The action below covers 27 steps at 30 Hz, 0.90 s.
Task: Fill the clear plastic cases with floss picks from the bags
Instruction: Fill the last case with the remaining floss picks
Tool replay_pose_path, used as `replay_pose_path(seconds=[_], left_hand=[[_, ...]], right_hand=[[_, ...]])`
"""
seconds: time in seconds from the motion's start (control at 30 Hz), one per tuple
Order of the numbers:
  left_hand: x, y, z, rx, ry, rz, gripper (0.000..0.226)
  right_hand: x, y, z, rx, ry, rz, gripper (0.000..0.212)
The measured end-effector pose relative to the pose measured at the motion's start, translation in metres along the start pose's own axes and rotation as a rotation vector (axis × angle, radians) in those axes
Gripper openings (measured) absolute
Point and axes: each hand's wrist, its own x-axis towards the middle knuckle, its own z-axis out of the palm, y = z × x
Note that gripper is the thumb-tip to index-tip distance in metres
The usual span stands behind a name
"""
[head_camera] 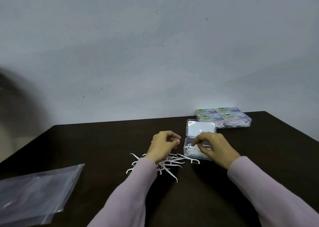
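Head view: four closed cases (224, 117), seemingly full of floss picks, sit at the counter's (86, 140) upper right; the open case (198, 150) at centre looks partly filled. The right hand (214, 145) pinches picks into it. The left hand (164, 142) pinches one pick. Loose floss picks (170, 164) remain below centre. A flat bag (34, 190) lies lower left.

Four closed filled cases (224, 117), one open case (198, 150), one plastic bag (34, 192), two hands (164, 144).
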Motion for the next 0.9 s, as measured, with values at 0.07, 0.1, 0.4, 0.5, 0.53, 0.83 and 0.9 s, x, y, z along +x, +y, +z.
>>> replay_pose_path(seconds=[0.07, 0.1, 0.4, 0.5, 0.53, 0.83, 0.9], left_hand=[[-0.01, -0.008, -0.012, 0.058, -0.041, 0.044, 0.013], [-0.014, -0.011, -0.019, 0.079, -0.061, 0.059, 0.014], [-0.037, -0.041, -0.104, 0.357, -0.413, 0.008, 0.06], [-0.045, -0.046, -0.11, 0.439, -0.506, -0.098, 0.085], [-0.046, -0.047, -0.109, 0.45, -0.512, -0.116, 0.089], [-0.047, -0.053, -0.101, 0.397, -0.344, 0.021, 0.062], [-0.047, -0.052, -0.098, 0.36, -0.309, 0.048, 0.053]], right_hand=[[0.0, -0.013, 0.001, 0.001, -0.029, -0.073, 0.018], [0.0, -0.02, 0.002, 0.006, -0.049, -0.099, 0.017], [-0.015, -0.078, 0.048, -0.27, -0.349, -0.032, 0.075], [-0.008, -0.08, 0.059, -0.32, -0.359, 0.017, 0.076], [-0.005, -0.08, 0.061, -0.321, -0.358, 0.029, 0.075], [0.005, -0.069, 0.054, -0.236, -0.202, 0.021, 0.034], [0.007, -0.069, 0.055, -0.168, -0.185, 0.028, 0.031]])
